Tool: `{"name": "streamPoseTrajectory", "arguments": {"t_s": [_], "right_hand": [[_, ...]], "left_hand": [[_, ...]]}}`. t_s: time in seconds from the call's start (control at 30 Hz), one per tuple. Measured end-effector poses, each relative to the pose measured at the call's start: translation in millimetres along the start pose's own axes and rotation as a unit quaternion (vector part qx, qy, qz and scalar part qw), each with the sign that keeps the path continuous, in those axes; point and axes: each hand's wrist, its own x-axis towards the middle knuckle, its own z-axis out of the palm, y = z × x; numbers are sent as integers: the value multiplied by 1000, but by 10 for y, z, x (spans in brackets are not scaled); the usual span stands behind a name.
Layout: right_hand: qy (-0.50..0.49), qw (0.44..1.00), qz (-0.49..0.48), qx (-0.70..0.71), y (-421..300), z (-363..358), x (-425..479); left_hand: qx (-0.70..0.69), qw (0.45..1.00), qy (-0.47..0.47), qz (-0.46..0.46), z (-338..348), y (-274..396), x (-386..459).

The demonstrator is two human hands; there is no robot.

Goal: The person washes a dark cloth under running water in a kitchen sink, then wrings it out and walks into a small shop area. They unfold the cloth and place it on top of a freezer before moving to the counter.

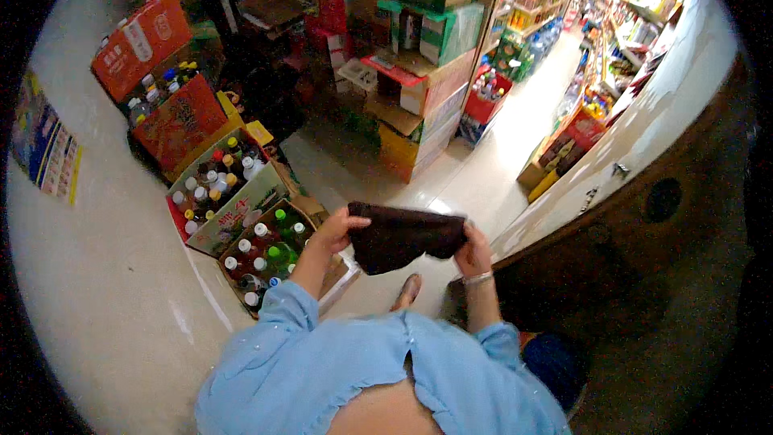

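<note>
A dark brown cloth is stretched between my two hands in front of my body, over the tiled floor. My left hand grips its left upper corner, thumb lying on top. On the other side my right hand pinches the right edge near the upper corner. The cloth's lower edge hangs loose and uneven. Just below my left forearm stands an open cardboard box of bottles with white and green caps.
More bottle cartons line the wall at left. Stacked cardboard boxes stand ahead beside a doorway. Through it runs a bright shop aisle between stocked shelves. A white door edge with a latch is at right.
</note>
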Motion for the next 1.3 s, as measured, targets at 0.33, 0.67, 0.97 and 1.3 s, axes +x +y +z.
{"name": "streamPoseTrajectory", "arguments": {"t_s": [0.33,0.67,0.97,1.3], "right_hand": [[2,982,-104,-156,-945,-59,1995],[105,978,-154,-92,-1643,-294,3274],[241,883,-264,-304,-2546,-1000,4393],[305,929,-142,-154,-3298,-2139,5319]], "left_hand": [[46,997,51,32,497,778,1442],[150,986,-25,67,815,1297,3468],[-126,963,-114,-211,1311,835,5591],[-124,941,-136,-283,2228,474,7184]]}}
